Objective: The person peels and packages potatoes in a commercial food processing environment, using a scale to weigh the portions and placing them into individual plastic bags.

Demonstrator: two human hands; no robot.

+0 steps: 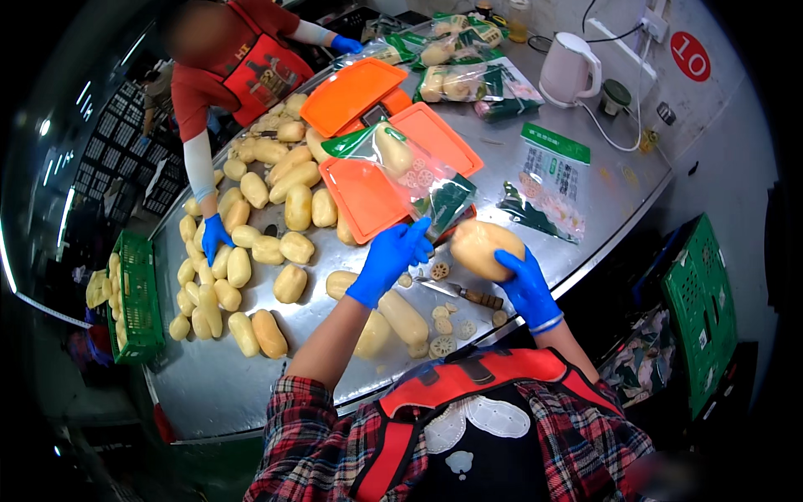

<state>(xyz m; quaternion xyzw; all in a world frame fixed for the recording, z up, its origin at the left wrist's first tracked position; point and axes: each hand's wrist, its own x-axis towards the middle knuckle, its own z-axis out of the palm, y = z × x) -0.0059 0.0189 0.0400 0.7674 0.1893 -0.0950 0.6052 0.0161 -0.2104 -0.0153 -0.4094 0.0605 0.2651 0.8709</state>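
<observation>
My right hand, in a blue glove, grips a thick peeled lotus root section above the table's near edge. My left hand, also gloved in blue, reaches to the lower edge of a clear and green plastic bag; whether the fingers pinch it is unclear. Inside the bag lies a lotus root piece. The bag rests across orange trays. Below my right hand, a knife with a wooden handle lies among cut lotus slices. Longer lotus roots lie beneath my left forearm.
A co-worker's gloved hand touches the many lotus roots at left. An orange scale, filled bags, a flat printed bag and an electric kettle occupy the steel table. Green crates flank it.
</observation>
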